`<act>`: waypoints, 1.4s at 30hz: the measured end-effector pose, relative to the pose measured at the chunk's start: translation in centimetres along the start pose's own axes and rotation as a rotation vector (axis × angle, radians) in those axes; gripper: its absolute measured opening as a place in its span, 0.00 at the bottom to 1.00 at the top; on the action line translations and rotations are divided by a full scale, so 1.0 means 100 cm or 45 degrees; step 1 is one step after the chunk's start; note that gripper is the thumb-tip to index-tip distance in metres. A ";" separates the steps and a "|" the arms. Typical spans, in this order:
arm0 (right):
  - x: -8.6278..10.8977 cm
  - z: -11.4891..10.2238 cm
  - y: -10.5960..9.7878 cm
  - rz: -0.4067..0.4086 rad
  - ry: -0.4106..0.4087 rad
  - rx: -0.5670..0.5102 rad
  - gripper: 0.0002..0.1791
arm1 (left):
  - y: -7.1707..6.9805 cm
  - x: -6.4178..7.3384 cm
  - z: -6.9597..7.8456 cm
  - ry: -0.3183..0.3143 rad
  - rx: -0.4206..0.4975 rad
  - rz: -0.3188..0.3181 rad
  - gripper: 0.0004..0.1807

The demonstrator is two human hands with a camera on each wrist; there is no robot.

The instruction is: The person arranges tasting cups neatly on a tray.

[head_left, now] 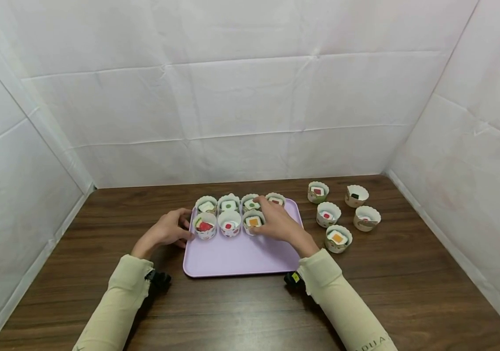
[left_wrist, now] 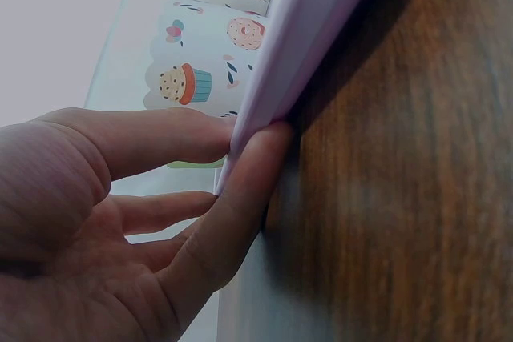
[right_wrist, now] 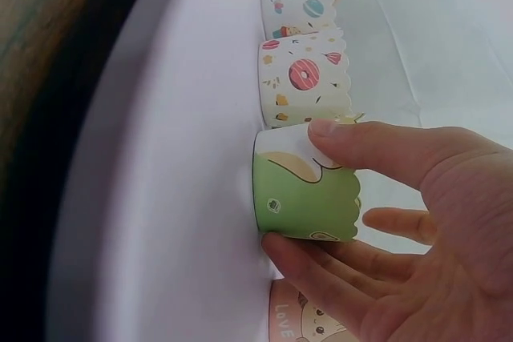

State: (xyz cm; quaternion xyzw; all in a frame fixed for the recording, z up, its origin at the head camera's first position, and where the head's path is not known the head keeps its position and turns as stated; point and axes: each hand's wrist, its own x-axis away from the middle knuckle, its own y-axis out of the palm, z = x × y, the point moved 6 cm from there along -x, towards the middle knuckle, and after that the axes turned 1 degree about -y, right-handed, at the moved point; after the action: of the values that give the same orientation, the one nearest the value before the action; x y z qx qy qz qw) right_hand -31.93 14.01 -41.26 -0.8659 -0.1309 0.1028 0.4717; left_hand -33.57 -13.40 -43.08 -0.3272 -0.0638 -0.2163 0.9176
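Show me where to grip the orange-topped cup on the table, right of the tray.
Probably pinch the orange-topped cup by its outer walls below the scalloped rim, right hand coming from the near side: it stands upright and open-topped, with the other off-tray cups behind it.

- Your tray (head_left: 232, 259) looked like smooth, low-sheen plastic.
- Your green cup (right_wrist: 300, 202) seemed smooth, matt paper.
- Your desk (head_left: 232, 317) showed faintly glossy wood grain.
- Your sleeves (head_left: 115, 297) were matt cloth.
- The sheeting (head_left: 241, 97) looked creased.
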 end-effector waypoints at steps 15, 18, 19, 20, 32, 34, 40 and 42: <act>0.001 -0.001 0.001 0.003 0.000 -0.001 0.46 | 0.000 0.000 0.000 -0.007 -0.008 0.001 0.42; 0.000 -0.001 0.001 0.008 -0.006 0.006 0.47 | 0.000 0.000 0.000 -0.006 -0.011 0.002 0.42; 0.000 -0.001 0.001 0.009 -0.007 0.006 0.47 | 0.000 0.000 0.000 -0.006 -0.012 0.003 0.42; 0.000 -0.001 0.002 0.008 -0.010 0.008 0.47 | 0.000 -0.001 0.000 -0.007 -0.010 0.002 0.42; 0.000 -0.003 0.001 -0.010 -0.017 0.039 0.45 | 0.000 0.001 0.000 -0.010 -0.001 -0.002 0.42; 0.001 -0.003 0.001 -0.011 -0.014 0.040 0.45 | 0.000 0.001 0.000 -0.011 -0.002 -0.003 0.42; 0.001 -0.003 -0.001 -0.013 -0.008 0.036 0.47 | 0.000 0.001 0.000 -0.009 -0.004 -0.001 0.42; 0.001 -0.003 -0.001 -0.013 -0.011 0.038 0.47 | 0.000 0.001 0.000 -0.007 -0.004 -0.001 0.42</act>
State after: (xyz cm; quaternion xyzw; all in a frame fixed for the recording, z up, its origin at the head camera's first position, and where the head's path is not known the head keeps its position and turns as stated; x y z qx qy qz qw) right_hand -31.78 13.89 -41.00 -0.8576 -0.1359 0.1059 0.4846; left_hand -33.52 -13.40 -43.03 -0.3292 -0.0662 -0.2159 0.9169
